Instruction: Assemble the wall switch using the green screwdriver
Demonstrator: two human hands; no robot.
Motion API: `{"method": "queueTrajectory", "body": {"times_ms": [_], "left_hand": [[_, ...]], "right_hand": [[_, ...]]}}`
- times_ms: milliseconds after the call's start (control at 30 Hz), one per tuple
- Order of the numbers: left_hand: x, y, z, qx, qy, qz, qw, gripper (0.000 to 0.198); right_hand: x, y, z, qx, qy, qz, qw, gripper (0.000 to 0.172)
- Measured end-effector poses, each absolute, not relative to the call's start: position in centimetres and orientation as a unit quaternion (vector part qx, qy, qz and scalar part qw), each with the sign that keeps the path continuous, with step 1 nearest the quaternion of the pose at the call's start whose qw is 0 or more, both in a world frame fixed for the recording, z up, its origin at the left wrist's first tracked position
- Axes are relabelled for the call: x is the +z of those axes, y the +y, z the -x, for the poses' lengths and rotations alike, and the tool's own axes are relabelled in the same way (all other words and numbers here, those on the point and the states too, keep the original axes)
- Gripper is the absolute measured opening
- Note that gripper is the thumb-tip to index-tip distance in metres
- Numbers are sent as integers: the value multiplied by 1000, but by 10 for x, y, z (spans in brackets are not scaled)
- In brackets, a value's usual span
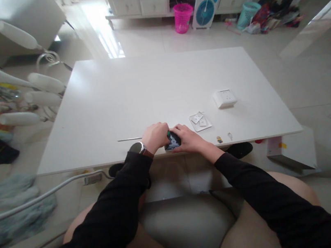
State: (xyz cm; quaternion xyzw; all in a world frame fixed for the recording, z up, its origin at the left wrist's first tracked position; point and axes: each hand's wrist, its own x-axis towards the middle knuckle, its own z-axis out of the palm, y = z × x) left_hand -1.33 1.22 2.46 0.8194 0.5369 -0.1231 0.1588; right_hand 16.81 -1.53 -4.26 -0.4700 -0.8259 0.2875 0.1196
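A thin metal rod (128, 139) pointed to nine o'clock past the left hand (155, 136), curled knuckles-up; I could not tell whether it gripped anything. That hand partly blocked a dark unit (173, 141) at the table's (148, 89) near edge, grasped from three by the arched right hand (188, 139). Toward two lay a square plate (197, 127) and white socket box (224, 98).

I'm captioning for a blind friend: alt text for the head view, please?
A person's right hand grips a small dark item at the near edge of a white table, the left hand beside it. To the right sit a white frame and a white socket box.
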Motion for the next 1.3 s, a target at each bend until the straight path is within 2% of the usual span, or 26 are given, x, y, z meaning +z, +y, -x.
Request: {"method": "queueTrajectory", "body": {"times_ms": [1300], "left_hand": [[27, 14, 15, -121, 522, -830, 151, 29]], "right_hand": [[-41, -17, -167, 287, -824, 473, 122, 82]]}}
